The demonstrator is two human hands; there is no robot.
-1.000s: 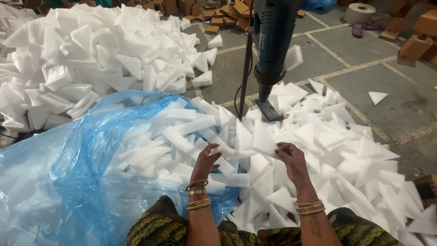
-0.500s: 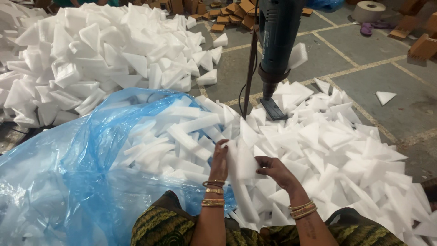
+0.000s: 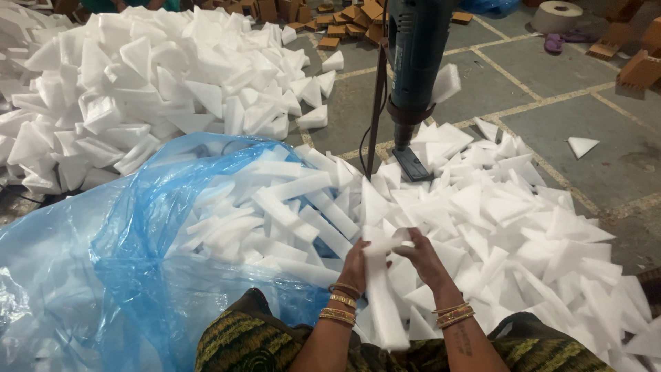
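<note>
Both my hands hold one long white foam strip (image 3: 380, 289) in front of my lap. My left hand (image 3: 354, 265) grips its left edge near the top. My right hand (image 3: 423, 256) pinches the upper end, which curls over. The strip hangs down toward my knees. Below and around my hands lies a big heap of white foam offcuts (image 3: 496, 220). To the left, several long foam strips (image 3: 289, 200) lie inside an open blue plastic bag (image 3: 131, 255).
A blue power tool (image 3: 413, 62) stands upright on a dark foot at the heap's far edge, a cable beside it. A second pile of folded foam corner pieces (image 3: 151, 89) fills the upper left. Brown blocks (image 3: 640, 65) and a tape roll (image 3: 556, 15) lie on the concrete floor.
My hands left the heap, came together and lifted a long foam strip, now held upright between them with its top end bent over.
</note>
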